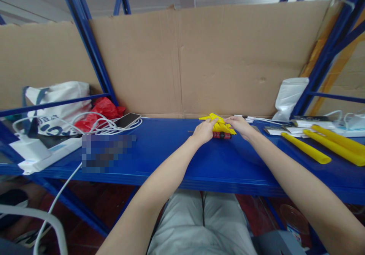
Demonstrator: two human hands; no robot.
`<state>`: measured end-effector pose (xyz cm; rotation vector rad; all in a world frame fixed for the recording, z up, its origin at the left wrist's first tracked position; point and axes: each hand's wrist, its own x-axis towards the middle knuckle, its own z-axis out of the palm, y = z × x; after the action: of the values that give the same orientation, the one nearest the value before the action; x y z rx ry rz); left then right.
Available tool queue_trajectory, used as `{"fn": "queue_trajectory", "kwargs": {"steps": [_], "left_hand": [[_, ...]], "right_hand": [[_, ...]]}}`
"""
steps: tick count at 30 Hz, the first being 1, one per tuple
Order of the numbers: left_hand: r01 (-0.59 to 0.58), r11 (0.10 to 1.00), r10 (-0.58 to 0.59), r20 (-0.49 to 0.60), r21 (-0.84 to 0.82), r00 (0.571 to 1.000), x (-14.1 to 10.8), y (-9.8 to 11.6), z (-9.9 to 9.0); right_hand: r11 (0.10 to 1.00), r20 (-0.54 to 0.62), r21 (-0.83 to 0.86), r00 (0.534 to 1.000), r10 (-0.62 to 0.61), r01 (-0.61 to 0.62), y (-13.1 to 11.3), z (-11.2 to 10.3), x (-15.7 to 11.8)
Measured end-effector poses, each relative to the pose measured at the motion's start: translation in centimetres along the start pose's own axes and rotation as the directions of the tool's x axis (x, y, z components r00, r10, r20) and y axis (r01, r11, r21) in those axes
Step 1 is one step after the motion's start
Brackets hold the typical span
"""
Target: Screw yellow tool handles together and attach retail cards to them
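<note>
Several yellow plastic pieces (220,125) lie bunched together near the back of the blue table (168,148). My left hand (204,131) is on the left side of the bunch, its fingers closed on a yellow piece. From the right, my right hand (238,125) reaches the bunch with its fingers bent at the edge of the yellow pieces; whether it grips one is too small to tell. A red and black screwdriver handle (222,135) lies just in front of the bunch, its thin shaft pointing left, partly behind my left hand.
Yellow tubes (306,147) and flat boxes (313,122) lie at the right. A phone (128,120), white cables, a red bag (104,110) and a power strip (54,156) are at the left. Cardboard (182,61) stands behind the table. A clear pouch (290,97) leans at the back right.
</note>
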<state>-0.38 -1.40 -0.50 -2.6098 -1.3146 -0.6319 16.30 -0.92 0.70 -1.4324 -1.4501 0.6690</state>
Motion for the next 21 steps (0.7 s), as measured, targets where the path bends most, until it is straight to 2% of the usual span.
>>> {"fn": "queue_trajectory", "kwargs": {"steps": [5, 10, 16, 18, 20, 21], "left_hand": [[-0.069, 0.998, 0.070, 0.061, -0.015, 0.996, -0.3, -0.3, 0.2], [-0.041, 0.999, 0.043, 0.086, -0.029, 0.995, -0.4, -0.2, -0.2], [0.023, 0.996, -0.021, 0.025, -0.087, 0.999, -0.1, -0.2, -0.1], [0.032, 0.988, -0.035, -0.018, -0.153, 0.999, 0.1, -0.5, 0.2], [0.050, 0.974, -0.066, -0.063, -0.222, 0.996, 0.3, -0.8, 0.5], [0.063, 0.966, -0.088, -0.090, -0.252, 0.992, 0.4, -0.9, 0.6]], "right_hand": [[1.000, -0.039, -0.004, 0.999, -0.015, 0.015, -0.1, -0.3, 0.1], [0.999, -0.024, -0.019, 0.999, -0.042, 0.041, 0.2, -0.4, 0.2], [0.986, 0.018, 0.126, 0.994, -0.108, 0.105, 0.5, -1.0, 0.6], [0.994, -0.051, 0.016, 0.993, -0.108, 0.109, 1.1, -1.9, 1.2], [0.971, -0.184, -0.226, 0.976, -0.117, 0.074, 2.2, -3.3, 2.0], [0.934, -0.210, -0.351, 0.967, -0.147, 0.066, 3.0, -4.0, 2.4]]}}
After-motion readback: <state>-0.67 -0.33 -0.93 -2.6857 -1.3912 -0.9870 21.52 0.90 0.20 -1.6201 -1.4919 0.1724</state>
